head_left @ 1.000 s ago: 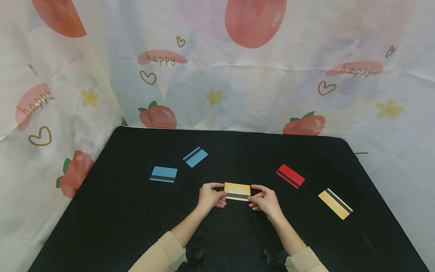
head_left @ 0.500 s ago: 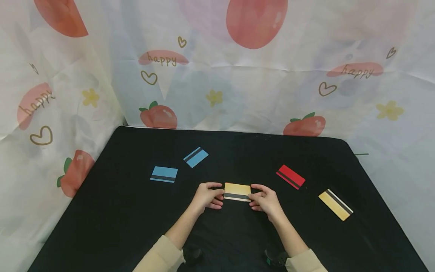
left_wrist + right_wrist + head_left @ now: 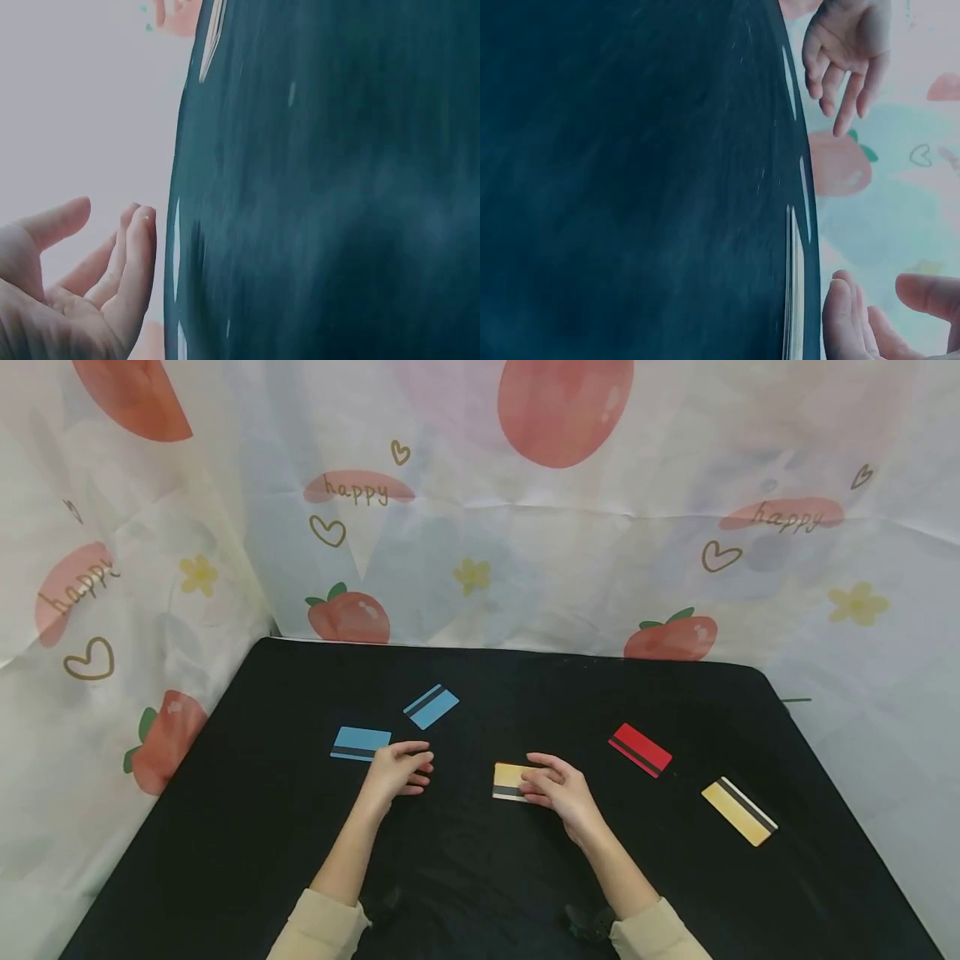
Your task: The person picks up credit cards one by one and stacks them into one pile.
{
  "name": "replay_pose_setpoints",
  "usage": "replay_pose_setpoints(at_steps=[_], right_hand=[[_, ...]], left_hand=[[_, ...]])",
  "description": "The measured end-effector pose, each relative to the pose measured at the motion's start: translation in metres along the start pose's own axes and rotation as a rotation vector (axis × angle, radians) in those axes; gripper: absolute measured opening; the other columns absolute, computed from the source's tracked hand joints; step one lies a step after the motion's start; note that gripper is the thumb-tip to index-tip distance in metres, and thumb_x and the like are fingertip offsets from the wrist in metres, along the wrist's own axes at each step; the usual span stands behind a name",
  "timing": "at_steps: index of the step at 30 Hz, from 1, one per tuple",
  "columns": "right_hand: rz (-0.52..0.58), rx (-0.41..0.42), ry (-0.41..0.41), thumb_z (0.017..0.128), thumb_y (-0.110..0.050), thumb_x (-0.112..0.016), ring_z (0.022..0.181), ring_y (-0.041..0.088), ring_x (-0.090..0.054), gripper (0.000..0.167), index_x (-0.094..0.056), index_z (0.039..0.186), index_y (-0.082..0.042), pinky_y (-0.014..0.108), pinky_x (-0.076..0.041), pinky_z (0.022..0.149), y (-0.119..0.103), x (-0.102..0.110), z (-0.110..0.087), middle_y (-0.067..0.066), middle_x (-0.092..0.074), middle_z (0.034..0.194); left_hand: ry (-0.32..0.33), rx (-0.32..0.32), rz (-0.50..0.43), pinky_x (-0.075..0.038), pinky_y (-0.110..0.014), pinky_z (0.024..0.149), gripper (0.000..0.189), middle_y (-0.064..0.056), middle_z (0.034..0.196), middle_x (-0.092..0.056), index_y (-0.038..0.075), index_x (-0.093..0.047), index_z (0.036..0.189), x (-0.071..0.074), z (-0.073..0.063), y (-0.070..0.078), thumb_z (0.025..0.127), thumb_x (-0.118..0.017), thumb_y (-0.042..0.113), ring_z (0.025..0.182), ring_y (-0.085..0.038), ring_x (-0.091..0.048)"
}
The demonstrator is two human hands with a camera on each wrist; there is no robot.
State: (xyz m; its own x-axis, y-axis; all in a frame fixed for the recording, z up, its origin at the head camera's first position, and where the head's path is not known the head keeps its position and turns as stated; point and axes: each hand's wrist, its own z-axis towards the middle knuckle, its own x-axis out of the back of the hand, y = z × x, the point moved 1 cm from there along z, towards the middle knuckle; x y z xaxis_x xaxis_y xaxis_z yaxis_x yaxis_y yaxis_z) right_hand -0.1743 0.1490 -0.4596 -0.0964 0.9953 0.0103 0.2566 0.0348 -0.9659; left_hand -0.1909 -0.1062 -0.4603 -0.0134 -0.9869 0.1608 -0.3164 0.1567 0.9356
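We see both forearms reach forward from cream sleeves (image 3: 320,920), bent inward at the wrists. The left hand (image 3: 396,772) hangs beside the nearer blue card (image 3: 357,740), hiding its right corner from the head view; its fingers (image 3: 139,259) and thumb are spread well apart and hold nothing. The right hand (image 3: 561,793) is poised over the right end of the stack of cards (image 3: 507,777), fingers loosely bent, thumb apart, gripping nothing; from the right wrist we see a gap between hand and stack.

The stack lies flat near the middle of the tabletop (image 3: 487,877), well in from every edge. The farther blue card (image 3: 432,707), the red card (image 3: 640,750) and the single yellow card (image 3: 740,811) all lie well apart from it.

The stack's long axis runs left to right, its yellow top's dark stripe towards the near side.
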Motion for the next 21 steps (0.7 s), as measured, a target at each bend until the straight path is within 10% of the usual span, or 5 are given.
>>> replay_pose_setpoints(at_steps=[21], right_hand=[[0.092, -0.044, -0.168, 0.094, -0.012, -0.050, 0.104, 0.029, -0.060, 0.043, -0.040, 0.134, 0.002, 0.036, -0.052, 0.085, 0.002, -0.075, 0.023, 0.025, -0.053, 0.122]], left_hand=[[0.263, -0.014, 0.050, -0.054, -0.024, 0.072, 0.039, -0.019, 0.114, -0.058, 0.001, -0.051, 0.127, 0.103, 0.004, -0.010, 0.094, -0.052, 0.022, 0.081, -0.016, -0.062]])
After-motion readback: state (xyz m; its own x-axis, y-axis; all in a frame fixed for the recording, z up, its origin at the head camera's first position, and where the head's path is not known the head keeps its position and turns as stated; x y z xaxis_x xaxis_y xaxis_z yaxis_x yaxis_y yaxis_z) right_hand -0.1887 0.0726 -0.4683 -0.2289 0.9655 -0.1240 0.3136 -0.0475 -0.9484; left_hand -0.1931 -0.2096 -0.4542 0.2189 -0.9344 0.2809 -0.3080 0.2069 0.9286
